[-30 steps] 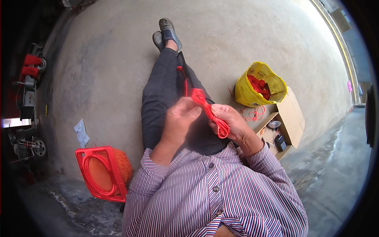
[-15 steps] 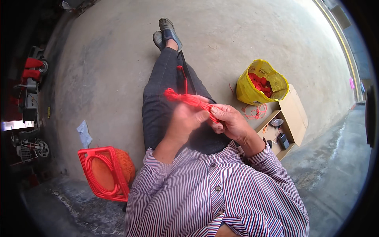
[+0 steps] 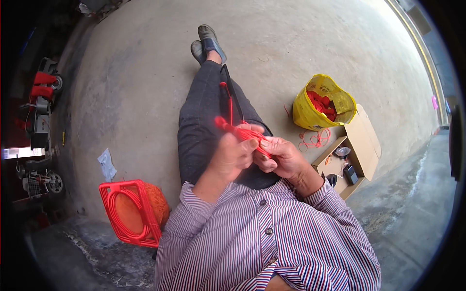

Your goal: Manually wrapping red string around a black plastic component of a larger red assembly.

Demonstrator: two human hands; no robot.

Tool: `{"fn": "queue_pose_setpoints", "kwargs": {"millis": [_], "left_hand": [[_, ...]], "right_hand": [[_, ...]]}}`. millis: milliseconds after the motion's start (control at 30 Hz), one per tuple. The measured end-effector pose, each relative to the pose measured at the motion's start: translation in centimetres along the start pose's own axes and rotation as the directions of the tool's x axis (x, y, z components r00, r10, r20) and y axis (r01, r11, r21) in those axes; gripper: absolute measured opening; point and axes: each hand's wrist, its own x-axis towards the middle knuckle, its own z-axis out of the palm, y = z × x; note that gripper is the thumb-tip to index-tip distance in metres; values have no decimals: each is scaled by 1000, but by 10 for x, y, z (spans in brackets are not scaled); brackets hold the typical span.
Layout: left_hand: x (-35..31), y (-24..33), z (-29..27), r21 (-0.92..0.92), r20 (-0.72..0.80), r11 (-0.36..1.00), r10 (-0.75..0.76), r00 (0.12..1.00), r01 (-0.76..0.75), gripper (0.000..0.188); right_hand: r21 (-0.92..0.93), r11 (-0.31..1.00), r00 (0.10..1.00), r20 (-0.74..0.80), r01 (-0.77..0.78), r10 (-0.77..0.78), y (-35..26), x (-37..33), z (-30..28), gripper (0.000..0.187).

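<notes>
A bundle of thin red cord (image 3: 255, 137) lies across my two hands above my lap. My left hand (image 3: 232, 156) is closed round its middle, thumb on top; a loose end of the bundle sticks out past that hand and is slightly blurred. My right hand (image 3: 285, 158) pinches the bundle's other end between thumb and fingers. Beyond the hands, a narrow black bar or strap (image 3: 235, 92) rests along my legs. A red strand (image 3: 230, 103) runs from a small red knob near its far end down toward the bundle.
On the right stands a yellow bag (image 3: 305, 112) with red material inside, loose red cord (image 3: 315, 139) beside it. An open cardboard box (image 3: 369, 140) holds small items, one a black block. To the left are a red plastic frame (image 3: 108, 206) against an orange rounded object and a pale scrap (image 3: 107, 164).
My left hand has slid along the bundle toward my right hand. The bundle's loose end has shifted right and slightly down, looking more bunched.
</notes>
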Motion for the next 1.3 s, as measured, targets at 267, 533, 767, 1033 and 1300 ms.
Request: {"fn": "queue_pose_setpoints", "kwargs": {"millis": [267, 533, 767, 1033, 1300], "left_hand": [[5, 14, -27, -227, -138, 938, 234, 962, -261, 19], [7, 0, -35, -310, 76, 920, 276, 958, -240, 16], [9, 39, -39, 295, -53, 717, 672, 739, -631, 12], [41, 34, -72, 846, 461, -528, 648, 607, -78, 15], [58, 17, -62, 920, 308, -386, 602, 737, -68, 9]], "right_hand": [[-120, 993, 993, -115, -6, -8, 1, -8, 6, 32], [-111, 993, 990, -144, -29, 12, 5, -3, 2, 31], [-191, 932, 918, -199, 307, -343, -37, 13, -7, 27], [-908, 418, 896, -190, -5, -401, -45, 65, -51, 37], [-973, -225, 590, 147, -61, -794, -47, 54, -35, 48]]}}
